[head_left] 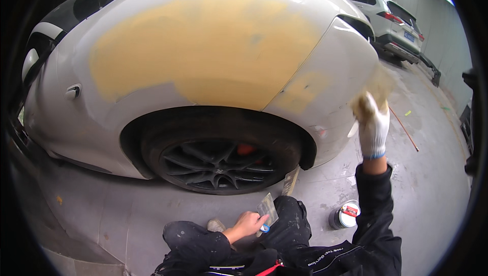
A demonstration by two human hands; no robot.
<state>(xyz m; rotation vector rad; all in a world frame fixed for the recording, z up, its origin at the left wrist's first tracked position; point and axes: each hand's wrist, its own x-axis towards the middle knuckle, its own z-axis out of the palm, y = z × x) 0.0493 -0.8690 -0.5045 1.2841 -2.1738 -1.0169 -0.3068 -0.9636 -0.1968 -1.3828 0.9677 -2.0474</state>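
My left hand (248,225) is bare and rests low over my lap, closed on a putty knife (268,209) with a pale, flat blade and a bit of blue near the fingers. My right hand (373,123), in a white knitted glove with brownish-yellow stains, is raised beside the rear corner of a white car (335,68). Motion smears its fingers, so I cannot tell whether the tan blur there is a held thing. A broad patch of yellow filler (203,47) covers the panel above the wheel. A smaller yellow patch (305,90) lies across the seam.
The car's dark wheel (218,167) faces me. A narrow flat strip (290,182) stands by the tyre. On the grey floor to the right are a metal can (345,215) with a red item on its lid and a thin reddish rod (404,128). Another white car (391,22) is parked behind.
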